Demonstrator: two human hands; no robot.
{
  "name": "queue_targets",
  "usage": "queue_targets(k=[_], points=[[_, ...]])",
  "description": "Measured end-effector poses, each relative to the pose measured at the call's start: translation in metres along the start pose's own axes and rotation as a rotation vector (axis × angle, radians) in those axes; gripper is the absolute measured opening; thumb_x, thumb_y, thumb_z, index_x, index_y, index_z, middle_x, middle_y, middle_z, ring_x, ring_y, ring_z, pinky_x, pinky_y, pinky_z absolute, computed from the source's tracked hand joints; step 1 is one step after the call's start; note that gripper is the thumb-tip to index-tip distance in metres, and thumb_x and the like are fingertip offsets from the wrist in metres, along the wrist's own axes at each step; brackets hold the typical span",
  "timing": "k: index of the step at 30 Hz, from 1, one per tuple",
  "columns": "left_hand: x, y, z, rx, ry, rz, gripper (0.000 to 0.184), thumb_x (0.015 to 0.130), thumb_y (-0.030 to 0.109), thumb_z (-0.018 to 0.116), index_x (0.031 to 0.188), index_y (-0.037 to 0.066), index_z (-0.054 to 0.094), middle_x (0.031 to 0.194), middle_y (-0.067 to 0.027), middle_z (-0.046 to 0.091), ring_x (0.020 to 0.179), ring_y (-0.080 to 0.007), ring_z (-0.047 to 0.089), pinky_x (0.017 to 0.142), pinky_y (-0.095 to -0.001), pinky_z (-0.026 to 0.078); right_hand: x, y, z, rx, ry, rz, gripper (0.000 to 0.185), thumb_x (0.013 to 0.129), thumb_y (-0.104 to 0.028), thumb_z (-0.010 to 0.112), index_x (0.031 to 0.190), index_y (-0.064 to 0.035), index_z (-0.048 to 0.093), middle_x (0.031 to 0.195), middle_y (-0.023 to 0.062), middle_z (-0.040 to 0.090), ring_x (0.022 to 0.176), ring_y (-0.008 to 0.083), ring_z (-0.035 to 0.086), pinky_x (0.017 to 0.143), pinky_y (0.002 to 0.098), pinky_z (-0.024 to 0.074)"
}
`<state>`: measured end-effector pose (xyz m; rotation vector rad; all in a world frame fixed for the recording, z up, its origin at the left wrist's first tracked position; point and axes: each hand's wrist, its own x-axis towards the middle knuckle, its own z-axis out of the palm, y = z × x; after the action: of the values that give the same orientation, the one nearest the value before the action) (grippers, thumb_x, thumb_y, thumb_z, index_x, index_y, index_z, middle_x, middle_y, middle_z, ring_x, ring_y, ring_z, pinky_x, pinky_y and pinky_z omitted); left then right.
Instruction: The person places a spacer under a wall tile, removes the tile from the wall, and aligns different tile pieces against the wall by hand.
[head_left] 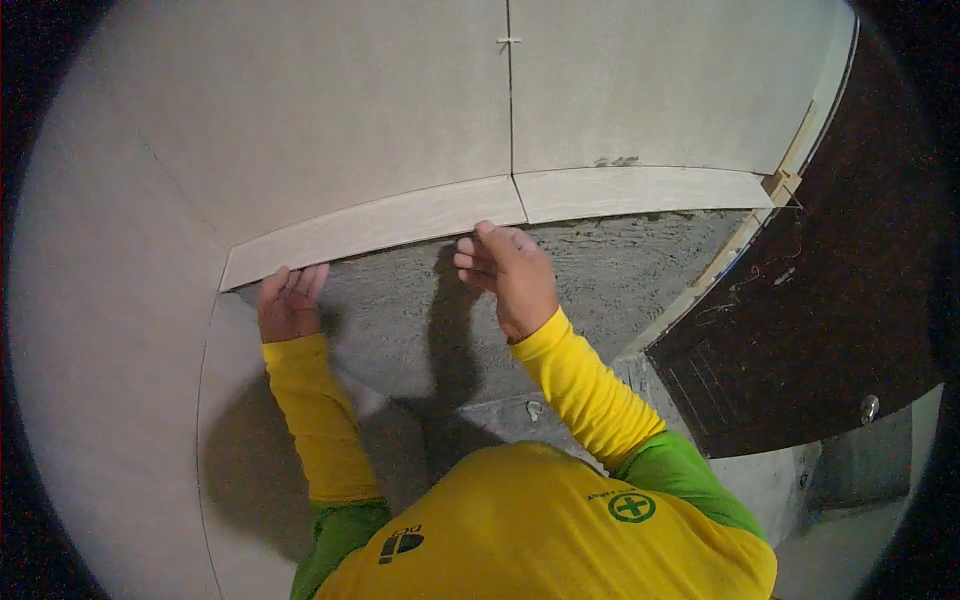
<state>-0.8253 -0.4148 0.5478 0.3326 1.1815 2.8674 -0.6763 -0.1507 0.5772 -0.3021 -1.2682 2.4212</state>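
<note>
A long, narrow pale tile strip (380, 222) lies along the lower edge of a large pale tile (330, 110). My left hand (290, 303) has its fingers stretched out against the strip's lower edge, near its left end. Close to the strip's right end, my right hand (515, 278) is closed, fingers curled and thumb near the edge; anything inside it is hidden. A second tile strip (640, 190) continues to the right, with a thin dark joint between the two. Below both is grey mortar (600, 265) with a ridged surface.
A small cross-shaped spacer (509, 41) sits in the joint between the large tiles. On the right are a pale frame (735, 250) and a dark brown door (800, 300) with a round knob (869, 408). A plain pale surface (110, 330) runs down the left side.
</note>
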Motion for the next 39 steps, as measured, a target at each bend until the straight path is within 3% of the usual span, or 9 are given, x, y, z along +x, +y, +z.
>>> queue_targets(k=[3,12,14,18,21,24,27,36,39], points=[[-0.006,0.009,0.020,-0.047,0.067,-0.067,0.028,0.080,0.009,0.059,0.105,-0.002,0.049,0.109,-0.0175,0.057,0.106,-0.0355,0.056,0.097,-0.0527,0.045,-0.002,-0.002,0.002,0.003,0.015,-0.001,0.027,0.089,-0.028,0.060,0.098,-0.0032,0.055,0.087,0.0091,0.064,0.076,0.0182,0.062,0.071,0.0323,0.0524],[-0.005,0.007,0.011,-0.176,-0.052,-0.115,0.024,0.083,0.011,0.057,0.100,-0.002,0.046,0.111,-0.0200,0.053,0.111,-0.0370,0.052,0.098,-0.0535,0.043,-0.003,-0.002,0.009,0.087,0.073,0.011,0.019,0.090,-0.020,0.057,0.093,-0.0022,0.054,0.080,0.0092,0.062,0.068,0.0173,0.061,0.064,0.0302,0.0515],[-0.006,0.002,0.017,-0.057,0.091,-0.060,0.027,0.085,0.014,0.058,0.104,-0.002,0.046,0.115,-0.0203,0.052,0.113,-0.0369,0.051,0.098,-0.0536,0.043,-0.004,-0.001,0.008,0.104,0.060,-0.018,0.018,0.090,-0.020,0.055,0.093,-0.0020,0.054,0.080,0.0099,0.062,0.068,0.0182,0.061,0.063,0.0310,0.0520],[-0.012,0.004,0.030,-0.112,0.154,-0.094,0.028,0.087,0.015,0.057,0.106,-0.002,0.047,0.111,-0.0187,0.054,0.108,-0.0362,0.054,0.095,-0.0537,0.046,-0.010,-0.003,0.009,0.088,0.058,-0.066,0.018,0.090,-0.020,0.055,0.094,-0.0019,0.053,0.079,0.0097,0.062,0.068,0.0182,0.061,0.063,0.0321,0.0525],[-0.005,0.000,0.015,0.015,0.010,0.013,0.028,0.087,0.014,0.056,0.109,-0.001,0.047,0.109,-0.0176,0.056,0.103,-0.0348,0.057,0.092,-0.0538,0.048,-0.011,-0.003,0.004,0.091,0.000,-0.044,0.024,0.089,-0.024,0.059,0.096,-0.0020,0.054,0.080,0.0088,0.062,0.068,0.0172,0.061,0.063,0.0307,0.0527],[0.000,0.005,0.020,-0.050,0.151,-0.082,0.028,0.088,0.013,0.055,0.110,-0.002,0.046,0.108,-0.0170,0.057,0.101,-0.0345,0.058,0.092,-0.0533,0.049,-0.004,-0.002,0.005,-0.049,0.012,0.049,0.032,0.087,-0.033,0.061,0.096,-0.0031,0.054,0.088,0.0109,0.061,0.073,0.0197,0.061,0.066,0.0352,0.0528],[-0.002,0.005,0.022,-0.026,0.164,-0.082,0.028,0.085,0.011,0.058,0.106,-0.002,0.046,0.112,-0.0197,0.052,0.107,-0.0360,0.054,0.092,-0.0505,0.051,-0.003,-0.004,0.012,0.016,0.025,0.085,0.038,0.084,-0.035,0.067,0.097,-0.0023,0.053,0.084,0.0088,0.060,0.070,0.0159,0.061,0.063,0.0281,0.0527],[-0.008,0.010,0.029,-0.033,0.164,-0.074,0.031,0.083,0.014,0.059,0.107,-0.001,0.047,0.114,-0.0195,0.052,0.107,-0.0366,0.054,0.092,-0.0502,0.050,0.006,0.005,0.016,0.135,0.060,0.006,0.027,0.084,-0.022,0.064,0.094,-0.0001,0.051,0.088,0.0108,0.060,0.075,0.0186,0.062,0.066,0.0304,0.0523],[-0.006,0.012,0.030,0.000,0.186,-0.098,0.021,0.087,0.011,0.055,0.102,-0.002,0.048,0.103,-0.0167,0.058,0.099,-0.0332,0.060,0.091,-0.0508,0.051,0.006,0.007,0.017,0.178,0.080,-0.040,0.026,0.083,-0.020,0.066,0.093,-0.0002,0.052,0.088,0.0110,0.060,0.077,0.0191,0.062,0.069,0.0318,0.0515]])
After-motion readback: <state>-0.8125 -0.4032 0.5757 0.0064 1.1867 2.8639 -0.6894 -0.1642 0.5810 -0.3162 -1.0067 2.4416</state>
